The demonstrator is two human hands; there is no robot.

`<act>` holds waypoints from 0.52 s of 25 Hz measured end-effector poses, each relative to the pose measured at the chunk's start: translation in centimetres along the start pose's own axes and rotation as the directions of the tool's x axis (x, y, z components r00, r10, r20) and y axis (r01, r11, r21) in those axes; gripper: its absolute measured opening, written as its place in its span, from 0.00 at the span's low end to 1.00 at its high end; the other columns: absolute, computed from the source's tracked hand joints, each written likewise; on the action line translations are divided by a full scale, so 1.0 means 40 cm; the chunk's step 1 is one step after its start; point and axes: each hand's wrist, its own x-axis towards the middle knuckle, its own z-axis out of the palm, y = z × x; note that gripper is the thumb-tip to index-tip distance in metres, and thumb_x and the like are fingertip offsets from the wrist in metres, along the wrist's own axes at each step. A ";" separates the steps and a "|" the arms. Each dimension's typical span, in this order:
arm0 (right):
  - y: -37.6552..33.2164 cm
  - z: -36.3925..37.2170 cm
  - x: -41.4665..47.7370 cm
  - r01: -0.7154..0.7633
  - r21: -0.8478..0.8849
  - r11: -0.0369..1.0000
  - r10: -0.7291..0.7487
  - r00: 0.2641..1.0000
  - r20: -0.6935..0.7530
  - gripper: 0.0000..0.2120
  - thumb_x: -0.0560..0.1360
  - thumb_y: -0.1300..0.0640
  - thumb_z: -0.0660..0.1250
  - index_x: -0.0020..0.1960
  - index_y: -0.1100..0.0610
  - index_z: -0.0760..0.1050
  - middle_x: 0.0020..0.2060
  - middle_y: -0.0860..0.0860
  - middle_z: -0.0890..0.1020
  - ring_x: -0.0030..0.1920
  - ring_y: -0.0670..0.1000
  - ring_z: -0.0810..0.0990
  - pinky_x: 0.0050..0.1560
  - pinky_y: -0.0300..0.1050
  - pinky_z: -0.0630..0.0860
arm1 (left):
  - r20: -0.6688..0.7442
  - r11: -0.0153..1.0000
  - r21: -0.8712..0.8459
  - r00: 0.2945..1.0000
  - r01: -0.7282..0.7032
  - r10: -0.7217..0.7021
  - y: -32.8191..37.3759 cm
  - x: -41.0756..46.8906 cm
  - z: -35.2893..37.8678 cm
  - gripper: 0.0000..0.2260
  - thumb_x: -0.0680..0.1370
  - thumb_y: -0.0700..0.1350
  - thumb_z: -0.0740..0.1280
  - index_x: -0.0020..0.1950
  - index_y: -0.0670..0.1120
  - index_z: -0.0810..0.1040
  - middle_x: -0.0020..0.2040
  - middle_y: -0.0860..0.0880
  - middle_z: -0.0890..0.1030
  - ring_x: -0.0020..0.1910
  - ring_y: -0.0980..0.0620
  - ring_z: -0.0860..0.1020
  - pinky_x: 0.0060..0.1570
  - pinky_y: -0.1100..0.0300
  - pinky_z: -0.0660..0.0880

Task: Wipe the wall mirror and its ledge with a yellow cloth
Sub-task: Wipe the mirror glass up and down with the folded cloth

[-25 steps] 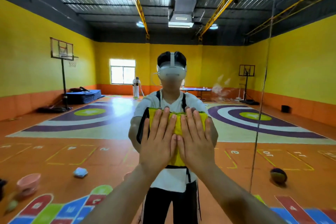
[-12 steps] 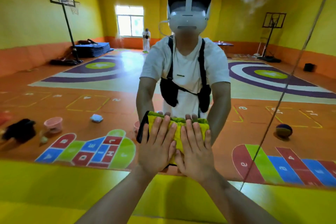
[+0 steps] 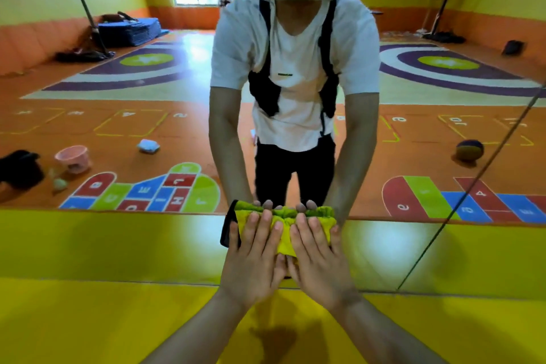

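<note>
Below the mirror (image 3: 118,91), flat left hand (image 3: 254,263) and right hand (image 3: 319,263) cover yellow cloth (image 3: 285,235), seemingly on the ledge (image 3: 118,245).

Cloth: yellow cloth (image 3: 285,226), bunched, at lower edge of mirror (image 3: 118,97).
Hands: left hand (image 3: 254,263) and right hand (image 3: 320,260) flat, side by side, pressing it.
</note>
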 end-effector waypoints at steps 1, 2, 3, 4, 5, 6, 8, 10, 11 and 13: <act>-0.018 0.026 -0.039 0.001 -0.021 1.000 -0.001 1.000 0.018 0.40 0.79 0.45 0.61 0.83 0.62 0.50 0.83 0.58 0.49 0.83 0.58 0.47 0.81 0.63 0.43 | 0.015 1.000 0.000 1.000 -0.002 0.002 0.007 -0.045 0.031 0.39 0.79 0.55 0.60 0.85 0.43 0.47 0.85 0.42 0.46 0.83 0.40 0.46 0.79 0.36 0.44; -0.036 0.049 -0.076 0.008 -0.043 0.999 -0.006 0.999 0.035 0.39 0.80 0.45 0.61 0.83 0.62 0.49 0.83 0.58 0.49 0.83 0.58 0.47 0.81 0.63 0.43 | 0.031 1.000 0.004 1.000 -0.004 0.004 0.012 -0.089 0.061 0.39 0.79 0.55 0.60 0.85 0.43 0.47 0.85 0.41 0.47 0.83 0.40 0.47 0.79 0.35 0.45; -0.054 0.070 -0.115 0.023 -0.060 0.998 -0.020 0.998 0.053 0.39 0.81 0.45 0.60 0.83 0.62 0.49 0.83 0.58 0.49 0.83 0.58 0.47 0.81 0.63 0.44 | 0.046 1.000 0.016 0.999 -0.009 0.008 0.015 -0.132 0.088 0.39 0.80 0.55 0.60 0.84 0.43 0.48 0.84 0.41 0.47 0.83 0.39 0.48 0.79 0.34 0.45; -0.067 0.088 -0.151 0.043 -0.073 0.996 -0.038 0.997 0.070 0.38 0.81 0.46 0.60 0.83 0.61 0.49 0.83 0.58 0.49 0.83 0.58 0.47 0.81 0.63 0.44 | 0.062 0.999 0.036 0.998 -0.017 0.015 0.019 -0.173 0.111 0.38 0.80 0.55 0.61 0.84 0.42 0.48 0.84 0.40 0.48 0.83 0.38 0.48 0.79 0.34 0.46; -0.074 0.103 -0.184 0.062 -0.080 0.995 -0.056 0.995 0.084 0.37 0.81 0.48 0.59 0.83 0.61 0.49 0.83 0.58 0.49 0.83 0.58 0.47 0.81 0.63 0.45 | 0.077 0.998 0.054 0.997 -0.023 0.019 0.026 -0.207 0.128 0.38 0.80 0.55 0.61 0.84 0.42 0.50 0.84 0.40 0.49 0.83 0.38 0.49 0.79 0.33 0.47; -0.077 0.112 -0.207 0.078 -0.077 0.994 -0.070 0.993 0.092 0.36 0.81 0.50 0.58 0.83 0.60 0.49 0.83 0.57 0.49 0.83 0.57 0.47 0.81 0.62 0.46 | 0.088 0.998 0.064 0.996 -0.024 0.018 0.034 -0.232 0.140 0.37 0.80 0.54 0.62 0.83 0.41 0.52 0.84 0.39 0.49 0.83 0.37 0.50 0.78 0.33 0.48; -0.067 0.123 -0.241 0.089 -0.054 0.995 -0.084 0.993 0.084 0.31 0.82 0.58 0.54 0.83 0.59 0.51 0.83 0.55 0.51 0.83 0.55 0.49 0.81 0.59 0.48 | 0.102 0.997 0.077 0.995 -0.019 0.011 0.055 -0.262 0.155 0.34 0.81 0.54 0.62 0.82 0.39 0.55 0.84 0.38 0.49 0.82 0.36 0.50 0.78 0.32 0.47; -0.033 0.119 -0.267 0.095 -0.050 0.994 -0.090 0.992 0.087 0.28 0.84 0.62 0.47 0.83 0.58 0.52 0.83 0.53 0.52 0.83 0.53 0.50 0.81 0.57 0.50 | 0.109 0.995 0.101 0.994 -0.025 0.014 0.086 -0.268 0.172 0.34 0.82 0.55 0.60 0.82 0.38 0.55 0.83 0.36 0.49 0.82 0.34 0.49 0.78 0.31 0.46; -0.009 0.114 -0.281 0.098 -0.063 0.993 -0.092 0.991 0.095 0.27 0.84 0.62 0.45 0.83 0.58 0.52 0.83 0.53 0.52 0.83 0.53 0.50 0.80 0.57 0.50 | 0.105 0.993 0.110 0.994 -0.035 0.024 0.108 -0.263 0.183 0.34 0.82 0.55 0.59 0.82 0.38 0.53 0.83 0.35 0.48 0.82 0.34 0.49 0.78 0.30 0.46; 0.038 0.104 -0.314 0.082 -0.087 0.993 -0.072 0.991 0.116 0.26 0.85 0.63 0.43 0.83 0.59 0.51 0.83 0.54 0.51 0.83 0.54 0.50 0.80 0.57 0.51 | 0.077 0.991 0.123 0.996 -0.061 0.052 0.158 -0.249 0.205 0.36 0.81 0.53 0.60 0.83 0.39 0.50 0.83 0.36 0.48 0.82 0.35 0.48 0.77 0.31 0.47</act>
